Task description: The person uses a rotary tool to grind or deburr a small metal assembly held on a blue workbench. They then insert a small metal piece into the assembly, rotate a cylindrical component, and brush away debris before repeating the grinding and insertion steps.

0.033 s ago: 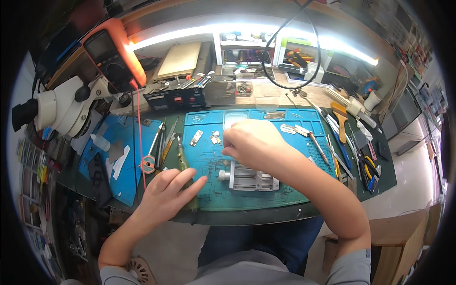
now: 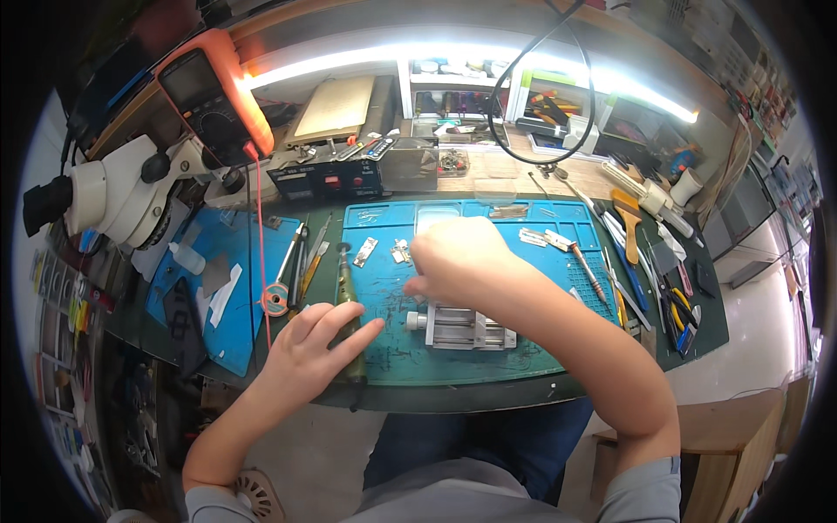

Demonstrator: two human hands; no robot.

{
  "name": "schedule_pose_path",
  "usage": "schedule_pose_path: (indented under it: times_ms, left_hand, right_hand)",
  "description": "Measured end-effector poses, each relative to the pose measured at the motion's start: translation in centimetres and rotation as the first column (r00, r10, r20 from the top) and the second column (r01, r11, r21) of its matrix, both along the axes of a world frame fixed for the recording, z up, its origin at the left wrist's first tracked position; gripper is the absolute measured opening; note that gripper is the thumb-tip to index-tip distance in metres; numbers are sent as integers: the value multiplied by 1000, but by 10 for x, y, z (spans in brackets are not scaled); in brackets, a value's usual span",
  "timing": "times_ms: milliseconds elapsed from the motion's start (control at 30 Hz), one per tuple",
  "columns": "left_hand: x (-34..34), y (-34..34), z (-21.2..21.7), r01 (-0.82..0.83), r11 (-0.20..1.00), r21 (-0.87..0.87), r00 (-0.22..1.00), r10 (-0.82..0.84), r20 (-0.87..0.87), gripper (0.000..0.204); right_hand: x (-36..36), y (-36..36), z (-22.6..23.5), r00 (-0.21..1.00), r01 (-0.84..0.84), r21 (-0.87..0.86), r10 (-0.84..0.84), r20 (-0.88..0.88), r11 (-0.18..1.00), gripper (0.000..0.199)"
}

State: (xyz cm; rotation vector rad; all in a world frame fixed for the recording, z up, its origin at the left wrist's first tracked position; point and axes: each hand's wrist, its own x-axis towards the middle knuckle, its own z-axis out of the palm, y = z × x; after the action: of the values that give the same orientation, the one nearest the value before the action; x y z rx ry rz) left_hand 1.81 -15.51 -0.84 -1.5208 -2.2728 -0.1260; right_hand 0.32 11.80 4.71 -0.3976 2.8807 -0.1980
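Resting flat with fingers spread, the left hand (image 2: 318, 344) covers a dark pen-shaped tool (image 2: 349, 296) on the bench (image 2: 453, 397). At its two o'clock, the right hand (image 2: 458, 261) hovers curled over a metal clamp fixture (image 2: 462, 329); its grip is hidden. At twelve o'clock, the blue mat's tray recess (image 2: 433, 216) looks unfilled.

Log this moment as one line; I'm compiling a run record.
left hand: flat on blue mat | right hand: above metal vise, grip unclear | soldering iron: beside left hand

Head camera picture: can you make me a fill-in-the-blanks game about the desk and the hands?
1. The right hand hovers over a small metal vise on a mat coloured ____.
2. The left hand lies flat at the mat's ____ edge.
3. The meter leaning at the back left has a case coloured ____.
4. The white microscope stands on the person's ____ side.

Missing words: blue; left; orange; left
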Motion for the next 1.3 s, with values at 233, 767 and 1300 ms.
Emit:
schedule_pose_path:
  times_ms: [233, 767, 1300]
  left_hand:
    - [0, 0, 4, -8, 989, 148, 910, -54, 411, 64]
    - [-18, 5, 21, -287, 840, 461, 896, 64, 440, 44]
    - [-29, 123, 16, -186, 865, 465, 442, -349, 826, 42]
  right_hand:
    - [-24, -30, -3, 979, -98, 231, 52, 197, 968, 26]
    - [4, 11, -17, 984, 4, -487, -90, -153, 874, 14]
    - [74, 71, -34, 955, 26, -854, -265, -132, 519, 18]
